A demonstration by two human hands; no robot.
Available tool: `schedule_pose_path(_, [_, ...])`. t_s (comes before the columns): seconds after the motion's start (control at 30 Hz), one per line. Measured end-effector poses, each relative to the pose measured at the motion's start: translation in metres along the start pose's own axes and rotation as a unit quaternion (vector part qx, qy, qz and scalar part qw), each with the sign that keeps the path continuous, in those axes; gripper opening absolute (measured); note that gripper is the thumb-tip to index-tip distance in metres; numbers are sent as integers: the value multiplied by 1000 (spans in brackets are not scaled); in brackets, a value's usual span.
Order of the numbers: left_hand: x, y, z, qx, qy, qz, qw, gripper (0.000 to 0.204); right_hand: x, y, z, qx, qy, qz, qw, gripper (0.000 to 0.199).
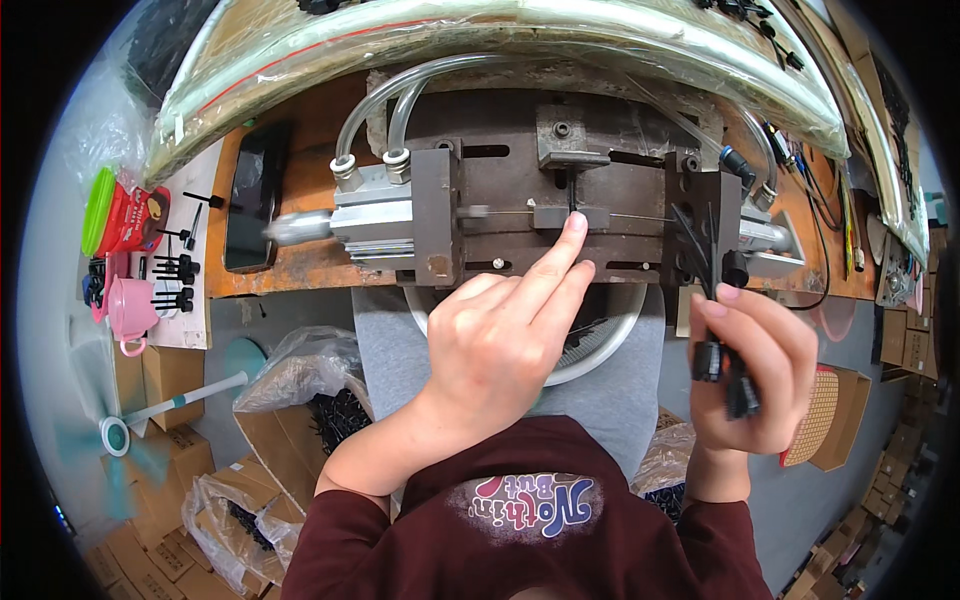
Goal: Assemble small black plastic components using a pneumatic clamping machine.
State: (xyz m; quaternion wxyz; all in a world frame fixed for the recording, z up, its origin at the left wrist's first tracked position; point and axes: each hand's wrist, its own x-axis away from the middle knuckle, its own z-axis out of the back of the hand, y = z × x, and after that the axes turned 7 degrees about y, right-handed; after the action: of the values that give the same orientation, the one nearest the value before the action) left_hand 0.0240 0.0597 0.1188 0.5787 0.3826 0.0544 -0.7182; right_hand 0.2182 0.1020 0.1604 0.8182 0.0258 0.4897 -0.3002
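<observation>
My left hand (500, 328) reaches over the middle of a dark metal fixture (620, 185). Its index and middle fingers are stretched out, with the index fingertip at a thin black stem (573, 190) on a small grey block (548, 216). Whether that finger presses the stem or only rests there I cannot tell. To the right, my right hand (765, 365) is closed around a bunch of black plastic pieces (708, 358). Their thin stems point up and their thicker ends hang below the fingers.
Air cylinders flank the fixture, the left one (372, 220) fed by clear hoses (400, 90). On the bench's left lie a phone (255, 200), a pink cup (132, 305) and several black pieces (178, 268). Plastic-wrapped padding (500, 25) runs behind; a fan (115, 436) and boxes stand below.
</observation>
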Motion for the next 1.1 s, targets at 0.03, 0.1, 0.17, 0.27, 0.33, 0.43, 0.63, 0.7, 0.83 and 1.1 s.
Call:
schedule_pose_path(0.03, [0,0,3,31,-5,16,999,35,2,2,-1,0,2,21,1000,31])
schedule_pose_path(0.1, [-3,2,8,92,-13,47,995,39,6,6,-8,-7,-1,68,998,33])
schedule_pose_path(0.17, [-3,9,13,254,25,73,964,43,7,2,-13,-13,-16,103,995,33])
schedule_pose_path(0.27, [-9,12,28,334,31,47,941,47,8,-2,-22,-38,-21,135,990,31])
schedule_pose_path(0.33, [-7,15,33,314,29,65,947,46,9,-1,-25,-39,-9,122,992,30])
schedule_pose_path(0.43, [-2,14,36,246,39,74,966,42,5,4,-19,-51,-10,32,998,27])
schedule_pose_path(0.63, [6,-3,4,75,33,-4,997,28,2,6,-16,-327,87,-283,898,18])
schedule_pose_path(0.7, [5,-3,0,41,18,-12,999,25,0,3,-12,-385,79,-343,853,14])
schedule_pose_path(0.83, [-4,0,5,17,-11,-4,1000,27,-4,3,-4,-481,48,-458,746,13])
schedule_pose_path(1.1, [-10,13,22,409,-23,176,895,48,-7,0,-12,-602,-24,-543,584,13])
